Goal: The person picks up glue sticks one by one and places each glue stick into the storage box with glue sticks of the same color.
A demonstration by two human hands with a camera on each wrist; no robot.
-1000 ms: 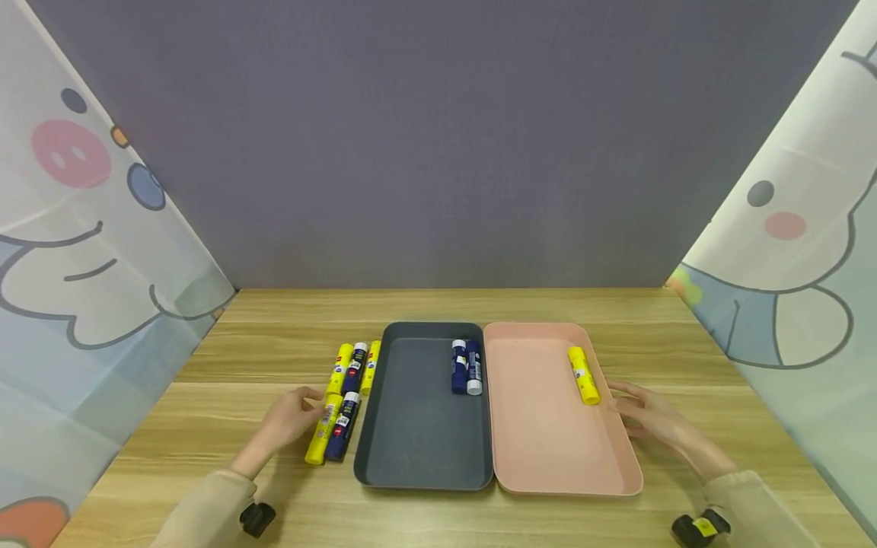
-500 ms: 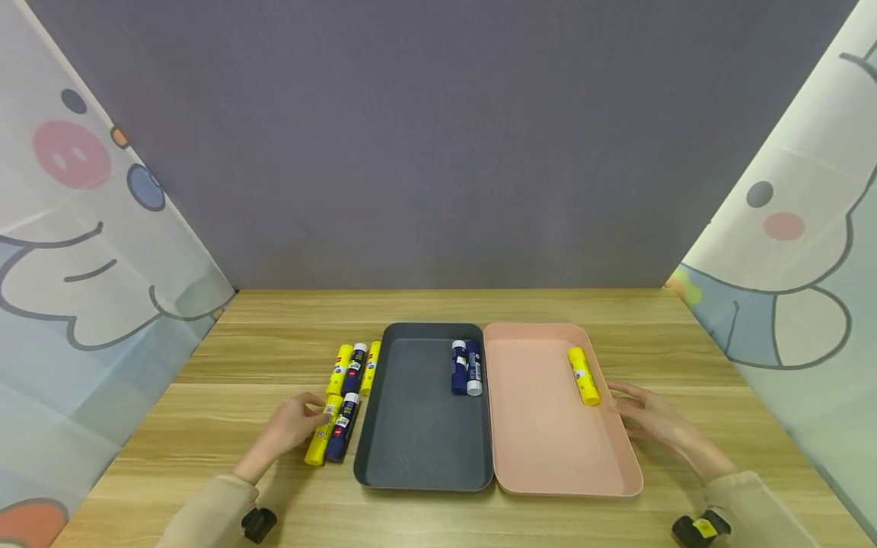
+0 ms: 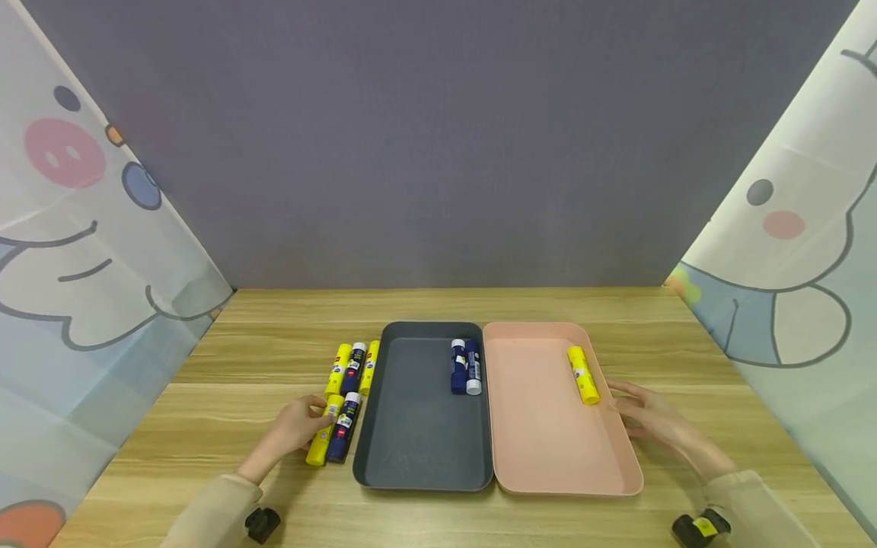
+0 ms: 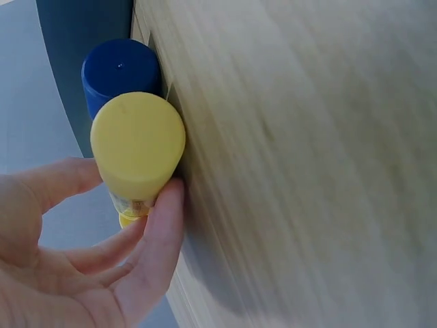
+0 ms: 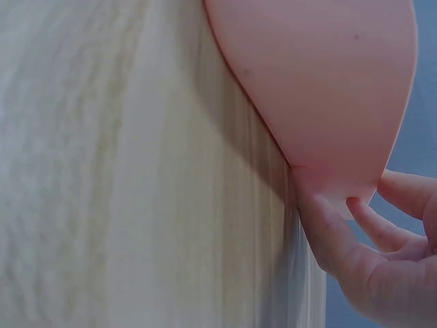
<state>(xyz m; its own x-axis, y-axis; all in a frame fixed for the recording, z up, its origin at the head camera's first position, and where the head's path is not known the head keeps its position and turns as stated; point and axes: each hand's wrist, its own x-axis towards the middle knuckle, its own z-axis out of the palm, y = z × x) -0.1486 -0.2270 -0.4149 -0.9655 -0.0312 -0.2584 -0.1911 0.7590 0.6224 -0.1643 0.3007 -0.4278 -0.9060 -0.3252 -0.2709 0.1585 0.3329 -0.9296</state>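
Observation:
At the left of the grey tray [image 3: 425, 449], my left hand [image 3: 293, 428] pinches a yellow glue stick [image 3: 318, 450] lying on the table. In the left wrist view its round yellow end [image 4: 138, 137] faces the camera, with the thumb on one side and fingers on the other. A dark blue glue stick [image 3: 342, 430] lies right alongside. Just beyond are two more yellow glue sticks [image 3: 338, 370] with a blue one [image 3: 353, 368] between them. My right hand [image 3: 651, 418] touches the outer wall of the pink tray [image 5: 321, 82] with extended fingers, thumb at the rim.
Two dark blue glue sticks [image 3: 458, 367] lie side by side in the grey tray's far right corner. One yellow glue stick [image 3: 583, 375] lies along the pink tray's right wall. Both trays stand edge to edge on the wooden table [image 3: 438, 525], before a grey panel [image 3: 438, 152].
My left hand has moved slightly right onto the near yellow glue stick, and its fingers have closed round it. The right hand and both trays stay in place.

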